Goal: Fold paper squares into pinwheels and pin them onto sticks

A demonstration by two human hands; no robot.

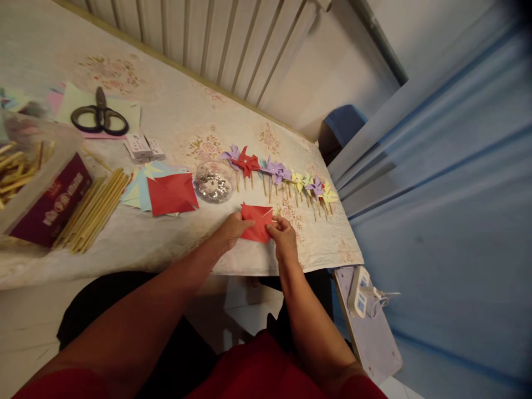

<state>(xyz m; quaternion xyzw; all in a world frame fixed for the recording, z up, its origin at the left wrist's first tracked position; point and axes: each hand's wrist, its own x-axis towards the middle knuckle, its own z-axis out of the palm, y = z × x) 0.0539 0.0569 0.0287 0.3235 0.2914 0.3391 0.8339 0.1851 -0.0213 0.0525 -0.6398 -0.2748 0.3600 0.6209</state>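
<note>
A red paper square (pixel 257 224) with slits cut in from its corners is held near the table's front edge. My left hand (pixel 233 228) grips its left side, thumb on top. On the right side, my right hand (pixel 284 231) pinches the paper between thumb and fingers. Just beyond is a clear round dish (pixel 214 183) of small shiny metal pieces. To its left lies another cut red sheet (pixel 172 194) on a fanned stack of pastel papers (pixel 141 185). A row of finished paper pinwheels (pixel 274 170) on sticks lies behind my right hand.
Black-handled scissors (pixel 100 119) rest on coloured paper at the far left. Small white boxes (pixel 139 147) sit nearby. A bundle of thin sticks (pixel 95 210) lies beside a plastic tub (pixel 45 188) of sticks. A power strip (pixel 359 291) is on a low stand at right.
</note>
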